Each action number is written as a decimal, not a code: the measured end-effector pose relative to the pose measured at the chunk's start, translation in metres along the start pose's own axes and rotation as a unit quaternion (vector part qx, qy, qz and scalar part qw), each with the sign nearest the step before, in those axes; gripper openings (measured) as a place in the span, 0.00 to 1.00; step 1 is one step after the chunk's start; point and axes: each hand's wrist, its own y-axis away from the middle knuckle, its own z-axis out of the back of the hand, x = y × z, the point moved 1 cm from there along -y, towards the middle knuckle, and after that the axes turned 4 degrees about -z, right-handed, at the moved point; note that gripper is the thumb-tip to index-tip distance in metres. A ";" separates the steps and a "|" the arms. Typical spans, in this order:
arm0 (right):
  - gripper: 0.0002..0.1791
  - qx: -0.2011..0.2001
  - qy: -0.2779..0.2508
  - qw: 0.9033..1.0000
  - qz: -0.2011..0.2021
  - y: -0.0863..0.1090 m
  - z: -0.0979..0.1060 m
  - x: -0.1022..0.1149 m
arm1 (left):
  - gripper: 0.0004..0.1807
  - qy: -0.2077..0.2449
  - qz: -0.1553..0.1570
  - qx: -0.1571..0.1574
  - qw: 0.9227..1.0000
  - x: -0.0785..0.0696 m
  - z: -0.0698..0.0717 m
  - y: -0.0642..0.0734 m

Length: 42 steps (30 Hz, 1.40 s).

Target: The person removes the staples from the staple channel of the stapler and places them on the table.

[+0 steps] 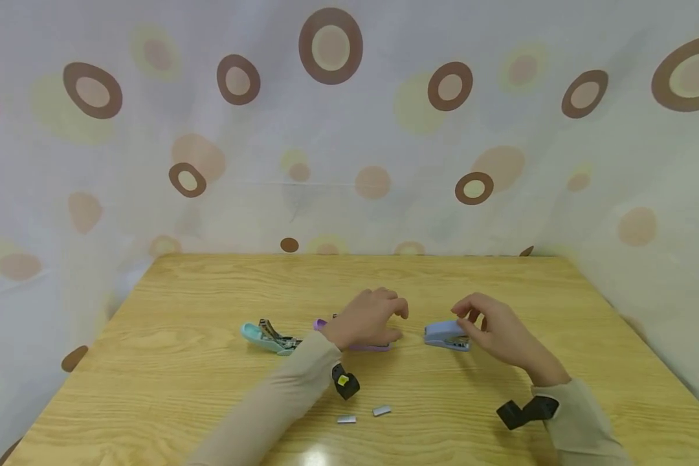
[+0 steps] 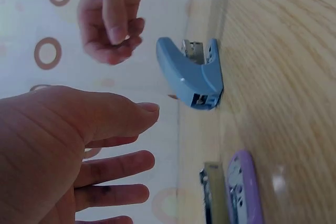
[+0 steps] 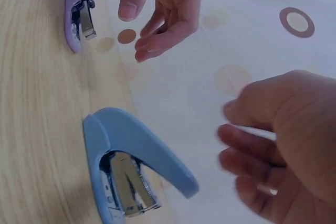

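A blue stapler (image 1: pixel 443 332) stands on the table, its top arm raised from its base in both wrist views. Close to its right side is my right hand (image 1: pixel 503 331), fingers loosely bent; the right wrist view shows a gap between these fingers and the stapler (image 3: pixel 139 135). My left hand (image 1: pixel 368 320), with relaxed fingers and nothing in them, hovers over a purple stapler (image 1: pixel 375 347) and hides most of it. That purple stapler (image 3: pixel 73 17) is spread wide, its metal magazine exposed.
Left of the purple stapler lies a teal stapler (image 1: pixel 262 338), also spread apart. Two small strips of staples, one (image 1: pixel 346 419) beside the other (image 1: pixel 381 410), lie near the front of the wooden table (image 1: pixel 180 388). A patterned cloth (image 1: pixel 349 129) hangs behind.
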 end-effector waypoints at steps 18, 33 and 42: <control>0.13 0.028 -0.032 0.995 -0.087 0.008 -0.010 -0.031 | 0.19 0.051 -0.008 0.015 0.999 -0.020 -0.023 -0.034; 0.15 0.093 -0.082 0.990 -0.070 0.013 -0.021 -0.048 | 0.24 0.072 -0.022 0.001 0.997 -0.027 -0.038 -0.053; 0.13 0.139 -0.084 0.981 -0.107 0.015 -0.021 -0.056 | 0.25 0.095 -0.031 -0.003 0.995 -0.040 -0.044 -0.060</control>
